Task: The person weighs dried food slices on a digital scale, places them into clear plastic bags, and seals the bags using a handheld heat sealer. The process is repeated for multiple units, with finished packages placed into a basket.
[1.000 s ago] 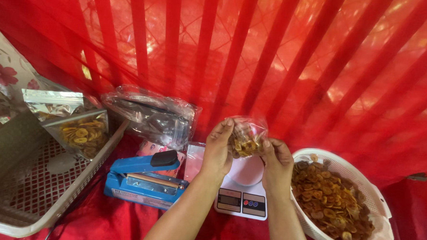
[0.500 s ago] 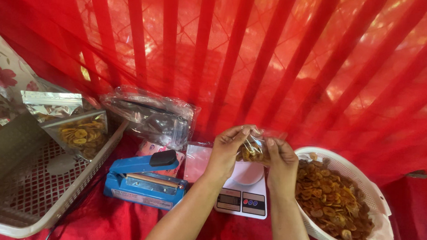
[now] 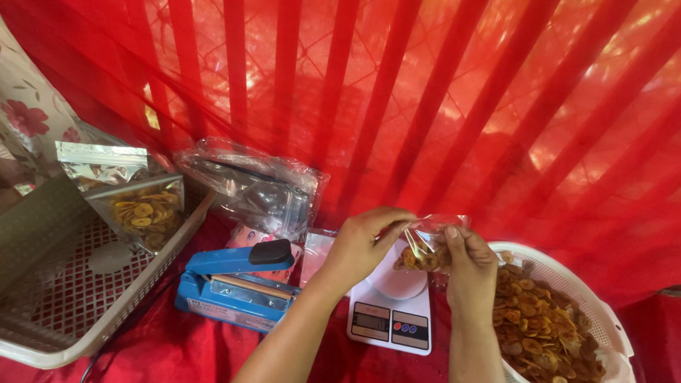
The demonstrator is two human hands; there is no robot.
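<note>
A small clear pouch of banana chips [image 3: 423,252] is held above a white kitchen scale [image 3: 393,309]. My left hand [image 3: 365,245] pinches the pouch's top edge from the left. My right hand [image 3: 469,260] pinches the same edge from the right, both with fingers closed on the plastic. The pouch hangs just over the scale's round platform. Right of my right hand stands a white basket [image 3: 610,326] full of brown chips.
A blue heat sealer [image 3: 233,282] lies left of the scale. A beige crate [image 3: 60,309] at the left holds filled chip pouches [image 3: 142,210]. A bundle of clear empty bags [image 3: 256,184] lies behind the sealer. Red striped cloth covers the ground and backdrop.
The pouch has come down from in front of me to just above the scale. Both hands have shifted their grip to its top edge.
</note>
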